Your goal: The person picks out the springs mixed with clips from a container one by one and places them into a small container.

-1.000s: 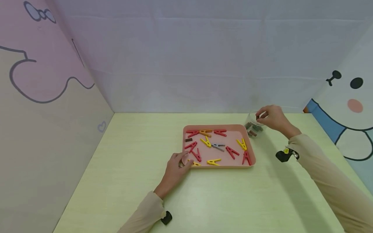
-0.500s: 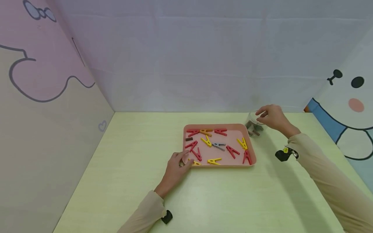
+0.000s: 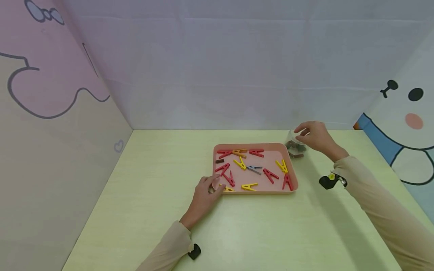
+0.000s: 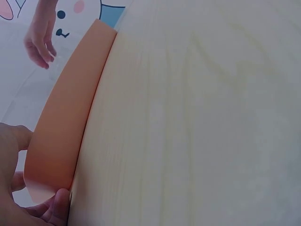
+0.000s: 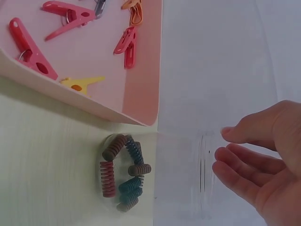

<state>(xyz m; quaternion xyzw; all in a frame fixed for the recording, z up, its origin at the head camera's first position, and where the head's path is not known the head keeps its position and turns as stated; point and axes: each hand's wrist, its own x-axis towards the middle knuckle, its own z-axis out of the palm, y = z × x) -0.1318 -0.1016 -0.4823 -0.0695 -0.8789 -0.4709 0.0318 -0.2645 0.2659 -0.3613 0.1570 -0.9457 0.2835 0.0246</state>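
My left hand (image 3: pixel 204 195) grips the near left corner of a pink tray (image 3: pixel 251 193); in the left wrist view its thumb and fingers lie round the tray's corner. Over the mouth of a clear jar (image 3: pixel 291 135), behind the tray's right end, hovers my right hand (image 3: pixel 317 136). Its fingers are relaxed and parted from the thumb, with nothing between them in the right wrist view. Several coil springs lie at the jar's bottom, among them a reddish spring (image 5: pixel 108 179) and a dark teal spring (image 5: pixel 131 184). One dark spring (image 3: pixel 219 161) lies in the tray's left side.
Plastic clips are scattered in the tray, such as a red clip (image 3: pixel 270 175), a yellow clip (image 3: pixel 249 186), a grey clip (image 3: pixel 254 169) and an orange clip (image 3: pixel 239 152). A pale wall (image 3: pixel 217 75) rises behind the table (image 3: pixel 152 169).
A dark spring pinched in my right hand one second ago has left the fingers over the jar, and the fingers have parted. The left hand and the tray stay in place.
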